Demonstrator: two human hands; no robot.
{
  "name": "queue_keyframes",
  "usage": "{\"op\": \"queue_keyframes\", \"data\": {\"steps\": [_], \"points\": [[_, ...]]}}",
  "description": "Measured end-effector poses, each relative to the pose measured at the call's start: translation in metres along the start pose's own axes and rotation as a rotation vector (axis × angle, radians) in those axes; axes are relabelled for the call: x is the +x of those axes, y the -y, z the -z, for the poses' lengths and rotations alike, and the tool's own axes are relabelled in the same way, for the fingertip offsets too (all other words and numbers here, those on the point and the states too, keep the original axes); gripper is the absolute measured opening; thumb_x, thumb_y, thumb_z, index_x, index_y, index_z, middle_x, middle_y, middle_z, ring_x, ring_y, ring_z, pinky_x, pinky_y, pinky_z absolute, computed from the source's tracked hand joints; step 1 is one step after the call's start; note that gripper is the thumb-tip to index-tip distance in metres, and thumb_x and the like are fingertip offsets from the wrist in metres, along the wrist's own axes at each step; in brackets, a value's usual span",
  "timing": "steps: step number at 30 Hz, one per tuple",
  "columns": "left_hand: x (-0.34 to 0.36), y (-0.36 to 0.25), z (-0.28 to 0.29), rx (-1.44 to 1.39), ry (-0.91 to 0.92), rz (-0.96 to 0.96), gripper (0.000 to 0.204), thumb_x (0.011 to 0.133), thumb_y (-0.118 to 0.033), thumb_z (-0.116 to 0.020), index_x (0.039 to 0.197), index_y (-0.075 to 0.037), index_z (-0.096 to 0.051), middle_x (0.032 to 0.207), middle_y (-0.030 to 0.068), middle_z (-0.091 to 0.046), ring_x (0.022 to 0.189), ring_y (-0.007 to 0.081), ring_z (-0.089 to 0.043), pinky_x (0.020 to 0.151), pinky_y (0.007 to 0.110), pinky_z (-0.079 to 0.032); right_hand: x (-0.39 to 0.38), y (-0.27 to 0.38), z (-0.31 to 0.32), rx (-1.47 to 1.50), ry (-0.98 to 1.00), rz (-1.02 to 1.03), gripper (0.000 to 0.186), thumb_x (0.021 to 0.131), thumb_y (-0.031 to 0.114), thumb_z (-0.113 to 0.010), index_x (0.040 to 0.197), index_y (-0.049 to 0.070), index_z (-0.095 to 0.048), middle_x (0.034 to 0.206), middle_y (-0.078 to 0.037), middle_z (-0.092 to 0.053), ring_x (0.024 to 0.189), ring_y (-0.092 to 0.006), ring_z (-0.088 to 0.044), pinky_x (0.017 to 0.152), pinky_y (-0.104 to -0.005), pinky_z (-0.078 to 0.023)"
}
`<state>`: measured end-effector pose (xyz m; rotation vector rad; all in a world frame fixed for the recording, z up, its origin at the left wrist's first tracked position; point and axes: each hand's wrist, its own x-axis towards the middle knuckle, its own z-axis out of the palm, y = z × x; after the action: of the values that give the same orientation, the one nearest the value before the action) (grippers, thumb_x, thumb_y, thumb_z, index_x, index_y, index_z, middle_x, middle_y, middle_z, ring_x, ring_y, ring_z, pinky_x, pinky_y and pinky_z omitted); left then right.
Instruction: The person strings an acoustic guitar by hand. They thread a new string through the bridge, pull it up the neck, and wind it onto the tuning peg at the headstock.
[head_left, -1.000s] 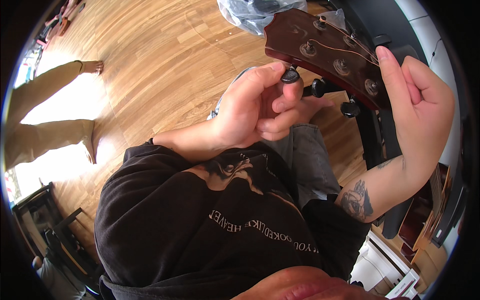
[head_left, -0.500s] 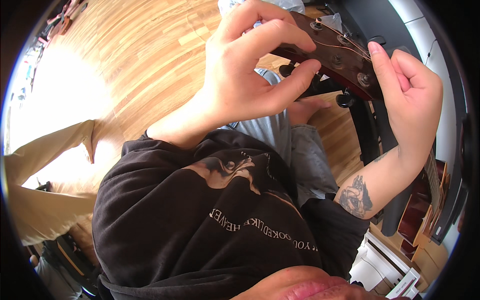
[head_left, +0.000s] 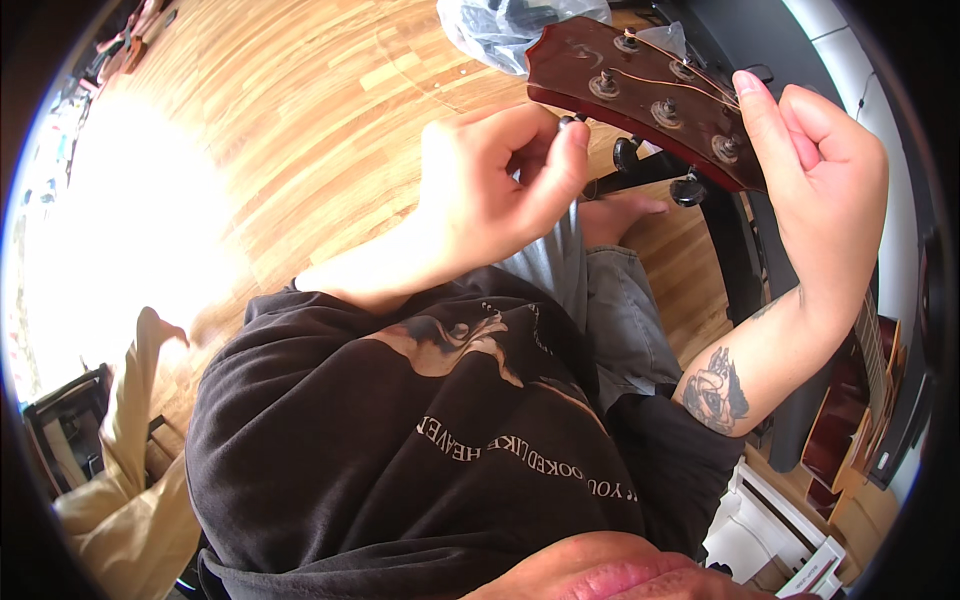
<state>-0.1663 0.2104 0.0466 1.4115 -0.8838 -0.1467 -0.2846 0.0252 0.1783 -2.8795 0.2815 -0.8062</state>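
Observation:
A guitar's dark brown headstock (head_left: 640,95) with metal string posts is at the upper right. My left hand (head_left: 500,185) is beside its near edge, thumb and index finger pinched on a black tuning peg (head_left: 568,122). Two more black tuning pegs (head_left: 688,190) stick out along that edge. My right hand (head_left: 825,160) is closed at the neck end of the headstock, its thumb pressed over copper-coloured guitar strings (head_left: 690,85). One string runs to the post nearest the left hand. My right fingers hide the neck behind them.
A clear plastic bag (head_left: 490,35) lies on the wooden floor (head_left: 330,150) beyond the headstock. Another guitar (head_left: 835,430) stands at the right, near a white device (head_left: 760,530). At the lower left are another person's tan trouser legs (head_left: 130,420) and a dark frame (head_left: 65,430).
My left hand has come down from over the headstock and pinched a tuning peg. My right hand has stayed nearly still. At the left, the other person's legs have shifted.

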Motion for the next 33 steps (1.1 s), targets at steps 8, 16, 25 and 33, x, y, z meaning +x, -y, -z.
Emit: {"op": "queue_keyframes", "data": {"steps": [8, 16, 25, 33], "points": [[-0.004, 0.034, -0.009, -1.805, 0.652, 0.746, 0.035, 0.106, -0.039, -0.052, 0.104, -0.007, -0.065, 0.073, -0.0008, -0.053, 0.054, 0.0071, -0.035, 0.052, 0.022, -0.033, 0.002, 0.001, 0.002, -0.016, 0.021, 0.006, 0.052, 0.098, 0.014, -0.074, 0.065, 0.006, -0.034, 0.064, 0.004, -0.02, 0.06, -0.0075, -0.018, 0.052, -0.0296, -0.016], [-0.004, 0.026, -0.011, -0.339, -0.034, -0.077, 0.021, 0.1, -0.018, -0.071, 0.096, 0.002, -0.066, 0.07, 0.0002, -0.061, 0.055, 0.0029, -0.047, 0.05, 0.02, -0.035, 0.001, 0.002, 0.005, -0.057, 0.026, 0.013, 0.051, 0.098, 0.014, -0.074, 0.065, 0.005, -0.035, 0.065, 0.004, -0.021, 0.06, -0.0072, -0.019, 0.053, -0.0288, -0.017], [0.001, 0.011, 0.011, -1.803, 0.407, 1.025, 0.033, 0.109, -0.03, -0.051, 0.107, 0.0, -0.064, 0.063, -0.0083, -0.031, 0.05, 0.0039, -0.031, 0.044, 0.02, -0.026, 0.001, -0.001, 0.003, -0.018, 0.033, 0.03, 0.052, 0.098, 0.015, -0.074, 0.065, 0.006, -0.035, 0.065, 0.004, -0.021, 0.06, -0.0073, -0.018, 0.053, -0.029, -0.016], [0.0, 0.016, 0.009, -0.93, 0.295, 0.497, 0.035, 0.107, -0.033, -0.055, 0.114, 0.0, -0.065, 0.073, -0.0058, -0.047, 0.05, 0.0029, -0.031, 0.044, 0.022, -0.022, 0.0, -0.004, 0.003, 0.032, 0.071, -0.101, 0.052, 0.098, 0.014, -0.073, 0.065, 0.006, -0.034, 0.065, 0.005, -0.021, 0.06, -0.0073, -0.018, 0.053, -0.0295, -0.017]]}}
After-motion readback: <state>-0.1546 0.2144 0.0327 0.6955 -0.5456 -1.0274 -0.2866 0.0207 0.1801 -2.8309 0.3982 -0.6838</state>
